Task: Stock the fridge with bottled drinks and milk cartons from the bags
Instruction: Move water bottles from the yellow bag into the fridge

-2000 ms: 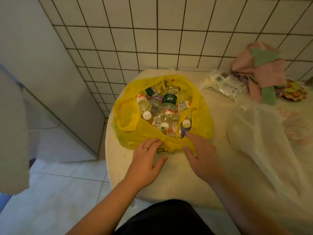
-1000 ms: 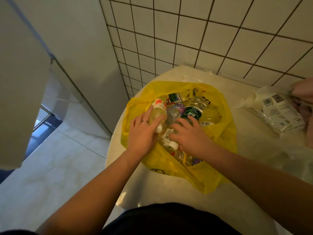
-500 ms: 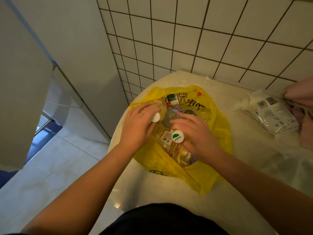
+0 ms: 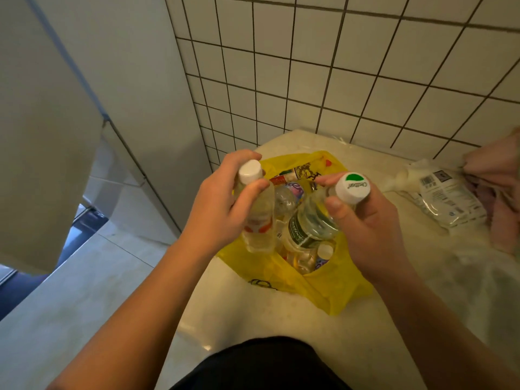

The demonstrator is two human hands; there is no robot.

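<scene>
Two bottles are held over the yellow bag (image 4: 332, 285) w/ more bottles inside. The left hand (image 4: 216, 209) curls its fingers round the pale bottle (image 4: 259, 220) just below its white cap (image 4: 249, 171). The right hand (image 4: 368, 235) grips the clear bottle (image 4: 312, 220) at the neck. Its green-white cap (image 4: 352, 187) reads approx. "Cestbon" (dark label not legible). The bag sits near the table (image 4: 281, 333) edge, w/ floor (image 4: 84, 277) to the left.
</scene>
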